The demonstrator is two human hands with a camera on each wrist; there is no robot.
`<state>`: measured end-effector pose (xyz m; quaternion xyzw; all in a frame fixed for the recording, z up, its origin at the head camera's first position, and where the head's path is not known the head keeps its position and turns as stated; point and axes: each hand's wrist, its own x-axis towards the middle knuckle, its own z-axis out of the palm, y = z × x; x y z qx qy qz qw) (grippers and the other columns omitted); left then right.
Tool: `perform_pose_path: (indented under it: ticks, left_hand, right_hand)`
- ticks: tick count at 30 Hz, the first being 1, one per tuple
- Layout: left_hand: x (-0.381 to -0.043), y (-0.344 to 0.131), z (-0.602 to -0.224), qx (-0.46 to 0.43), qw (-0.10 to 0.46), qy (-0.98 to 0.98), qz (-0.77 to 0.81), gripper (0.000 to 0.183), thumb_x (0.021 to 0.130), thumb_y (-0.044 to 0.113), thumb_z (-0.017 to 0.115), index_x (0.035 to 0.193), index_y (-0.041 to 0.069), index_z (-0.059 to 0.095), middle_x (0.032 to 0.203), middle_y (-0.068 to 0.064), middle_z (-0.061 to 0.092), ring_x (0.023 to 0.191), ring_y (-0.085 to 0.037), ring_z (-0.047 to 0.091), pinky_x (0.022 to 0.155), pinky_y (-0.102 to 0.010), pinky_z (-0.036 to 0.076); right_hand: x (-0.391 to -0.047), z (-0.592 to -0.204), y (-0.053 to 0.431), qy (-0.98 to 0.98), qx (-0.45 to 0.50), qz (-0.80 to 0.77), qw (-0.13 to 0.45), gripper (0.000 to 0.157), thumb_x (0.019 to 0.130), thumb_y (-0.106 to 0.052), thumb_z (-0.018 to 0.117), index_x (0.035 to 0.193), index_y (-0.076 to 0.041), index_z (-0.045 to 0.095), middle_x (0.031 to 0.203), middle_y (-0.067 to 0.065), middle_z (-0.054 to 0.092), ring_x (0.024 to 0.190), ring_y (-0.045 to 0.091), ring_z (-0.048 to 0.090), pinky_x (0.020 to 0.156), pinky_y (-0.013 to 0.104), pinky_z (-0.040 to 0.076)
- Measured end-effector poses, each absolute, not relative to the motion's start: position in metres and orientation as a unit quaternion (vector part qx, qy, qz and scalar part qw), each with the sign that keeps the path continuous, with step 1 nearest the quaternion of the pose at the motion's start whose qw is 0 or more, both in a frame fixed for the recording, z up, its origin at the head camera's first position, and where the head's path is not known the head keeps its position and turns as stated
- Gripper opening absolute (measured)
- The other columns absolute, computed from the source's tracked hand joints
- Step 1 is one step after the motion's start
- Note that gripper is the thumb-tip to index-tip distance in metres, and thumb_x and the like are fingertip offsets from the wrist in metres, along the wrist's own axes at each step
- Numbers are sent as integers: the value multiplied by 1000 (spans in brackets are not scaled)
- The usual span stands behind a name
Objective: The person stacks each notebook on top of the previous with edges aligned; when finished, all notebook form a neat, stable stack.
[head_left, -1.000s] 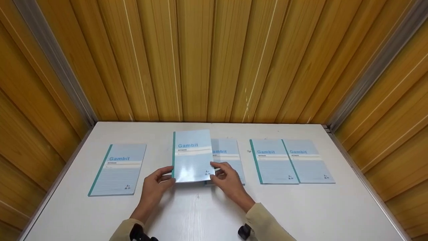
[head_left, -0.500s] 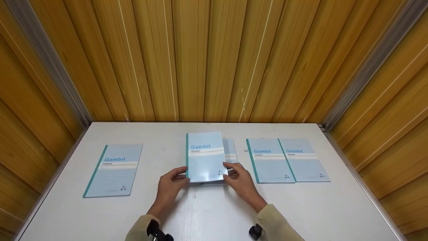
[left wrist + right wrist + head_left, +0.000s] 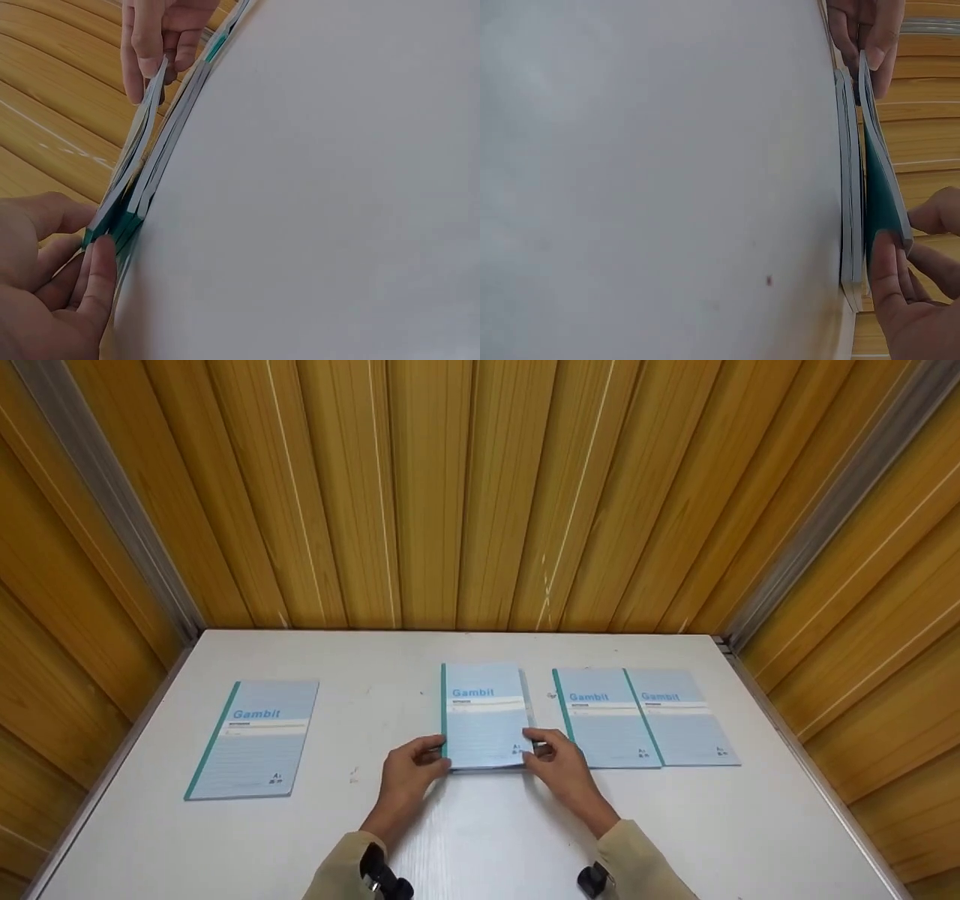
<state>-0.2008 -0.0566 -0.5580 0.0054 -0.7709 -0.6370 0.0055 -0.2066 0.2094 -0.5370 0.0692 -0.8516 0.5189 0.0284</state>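
A light blue Gambit notebook (image 3: 484,727) with a green spine is held by its two lower side edges. My left hand (image 3: 411,776) pinches the spine side, and my right hand (image 3: 562,776) pinches the opposite side. Under it lies a small stack of notebooks (image 3: 850,187), almost covered in the head view. Both wrist views show a narrow gap between the held notebook (image 3: 129,166) and the stack, so it is slightly raised. The thumbs press from one face while the fingers grip the other.
Another matching notebook (image 3: 253,742) lies alone at the left of the white table (image 3: 480,840). To the right, one notebook (image 3: 606,724) overlaps the spine side of a neighbouring notebook (image 3: 690,727) or abuts it. Wood-patterned walls (image 3: 465,495) enclose the back and sides.
Both hands have carried the notebook rightward and lowered it over the stack, which now shows only as a thin strip at its right edge. The other notebooks have stayed put.
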Motion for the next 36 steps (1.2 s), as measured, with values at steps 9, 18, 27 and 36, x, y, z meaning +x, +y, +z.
perform_pose_path:
  ticks: [9, 18, 27, 36]
  left_hand:
    - [-202, -49, -558, -62, 26, -804, -591, 46, 89, -5, 79, 134, -6, 69, 109, -12, 76, 99, -23, 72, 86, -31, 60]
    - [-199, -46, -558, -82, 41, -829, -552, 51, 88, -9, 78, 138, -6, 67, 119, -17, 75, 104, -23, 71, 88, -33, 60]
    - [-196, -44, -560, -97, 58, -841, -529, 49, 88, -11, 77, 136, -7, 67, 139, -22, 66, 110, -27, 71, 85, -31, 61]
    - [-196, -44, -560, -96, 55, -842, -529, 49, 89, -13, 74, 137, -6, 67, 143, -20, 64, 116, -29, 70, 89, -34, 61]
  right_hand:
    - [-206, -535, 217, -869, 40, 492, 22, 36, 98, -4, 74, 133, -2, 69, 121, 8, 69, 101, 21, 64, 81, 30, 57]
    - [-204, -532, 218, -876, 40, 479, 33, 35, 96, -4, 77, 130, 0, 72, 117, 12, 71, 99, 24, 68, 79, 33, 59]
    - [-200, -531, 217, -891, 42, 450, 41, 33, 95, -2, 77, 127, 1, 73, 112, 11, 71, 97, 22, 66, 80, 35, 58]
    - [-198, -532, 220, -891, 39, 451, 14, 38, 93, 0, 77, 131, 3, 70, 114, 11, 72, 106, 25, 67, 89, 38, 59]
